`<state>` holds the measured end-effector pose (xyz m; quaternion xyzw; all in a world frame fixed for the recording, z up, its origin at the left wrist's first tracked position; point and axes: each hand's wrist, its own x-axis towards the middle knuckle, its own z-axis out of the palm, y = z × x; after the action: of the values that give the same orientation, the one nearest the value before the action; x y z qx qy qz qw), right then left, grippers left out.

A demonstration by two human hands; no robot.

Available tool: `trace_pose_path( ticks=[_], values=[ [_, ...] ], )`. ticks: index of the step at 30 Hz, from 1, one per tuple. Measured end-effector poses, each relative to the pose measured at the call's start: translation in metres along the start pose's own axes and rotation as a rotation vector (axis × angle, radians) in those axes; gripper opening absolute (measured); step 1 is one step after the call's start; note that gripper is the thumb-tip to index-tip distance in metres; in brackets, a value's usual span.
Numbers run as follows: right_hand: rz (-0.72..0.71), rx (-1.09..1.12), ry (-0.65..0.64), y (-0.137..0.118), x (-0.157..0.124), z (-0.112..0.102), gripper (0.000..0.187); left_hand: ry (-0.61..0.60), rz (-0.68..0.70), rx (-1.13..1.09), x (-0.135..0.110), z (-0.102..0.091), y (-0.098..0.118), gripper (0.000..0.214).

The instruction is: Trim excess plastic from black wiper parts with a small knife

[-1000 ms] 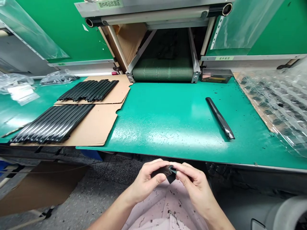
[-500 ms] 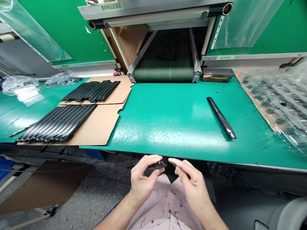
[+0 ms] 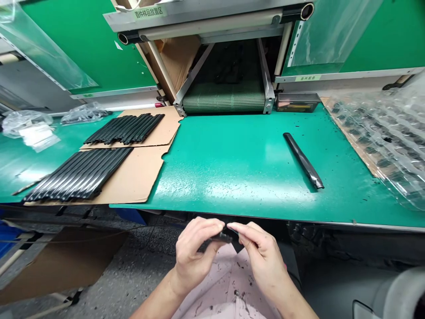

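My left hand (image 3: 195, 250) grips a small black part (image 3: 222, 238) between thumb and fingers, just in front of the table edge and above my lap. The part is blurred and half hidden, so its kind does not show. Beside it, my right hand (image 3: 260, 248) is pinched, its fingertips close to the black part's end. A thin dark sliver shows at those fingertips, too small to name. On the green table (image 3: 212, 168) a single long black wrapped strip (image 3: 303, 161) lies at an angle to the right.
Two rows of black strips, a rear row (image 3: 124, 128) and a front row (image 3: 79, 173), lie on cardboard (image 3: 142, 177) at left. A conveyor belt (image 3: 224, 103) ends at the table's back. Clear plastic trays (image 3: 385, 137) occupy the right. A small dark box (image 3: 297, 103) stands beside the conveyor.
My left hand has turned slightly and tilted the black part, which now points more towards my right hand. My right hand has moved a little left. The view has shifted slightly.
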<state>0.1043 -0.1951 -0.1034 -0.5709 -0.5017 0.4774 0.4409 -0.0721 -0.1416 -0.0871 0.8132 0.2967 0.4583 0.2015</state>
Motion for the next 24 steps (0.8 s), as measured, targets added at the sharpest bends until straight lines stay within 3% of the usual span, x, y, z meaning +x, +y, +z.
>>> trace_pose_path(
  ticks=[3, 7, 10, 12, 13, 15, 16, 18, 19, 21, 22, 24],
  values=[
    [-0.023, -0.017, 0.094, 0.002, 0.001, -0.004, 0.029, -0.133, 0.064, 0.022, 0.018, -0.013, 0.003, 0.038],
    [-0.086, -0.024, 0.201, -0.011, 0.008, -0.011, 0.033, -0.408, 0.178, 0.207, 0.062, -0.025, -0.005, 0.033],
    [-0.186, -0.162, 0.263, -0.027, 0.017, -0.013, 0.023, -0.615, 0.274, 0.213, 0.099, -0.022, -0.009, 0.030],
    [-0.277, -0.229, 0.373, -0.033, 0.024, -0.015, 0.024, -0.632, 0.330, 0.185, 0.116, -0.014, -0.013, 0.029],
    [-0.314, -0.241, 0.445, -0.034, 0.028, -0.016, 0.024, -0.564, 0.359, 0.183, 0.121, -0.009, -0.015, 0.029],
    [-0.348, -0.233, 0.601, -0.033, 0.036, -0.021, 0.019, -0.250, 0.341, 0.191, 0.122, 0.003, -0.022, 0.036],
    [-0.349, -0.221, 0.671, -0.032, 0.040, -0.023, 0.017, -0.039, 0.258, 0.173, 0.119, 0.010, -0.025, 0.042],
    [-0.358, -0.198, 0.753, -0.030, 0.047, -0.025, 0.016, 0.298, -0.068, -0.015, 0.111, 0.023, -0.029, 0.046],
    [-0.378, -0.200, 0.741, -0.029, 0.051, -0.024, 0.015, 0.380, -0.275, -0.196, 0.108, 0.029, -0.029, 0.044],
    [-0.435, -0.244, 0.607, -0.028, 0.057, -0.019, 0.014, 0.412, -0.628, -0.625, 0.106, 0.039, -0.026, 0.041],
    [-0.459, -0.287, 0.500, -0.028, 0.059, -0.016, 0.015, 0.424, -0.734, -0.802, 0.108, 0.042, -0.023, 0.041],
    [-0.488, -0.373, 0.306, -0.027, 0.063, -0.012, 0.020, 0.511, -0.800, -0.985, 0.118, 0.042, -0.020, 0.042]
  ],
)
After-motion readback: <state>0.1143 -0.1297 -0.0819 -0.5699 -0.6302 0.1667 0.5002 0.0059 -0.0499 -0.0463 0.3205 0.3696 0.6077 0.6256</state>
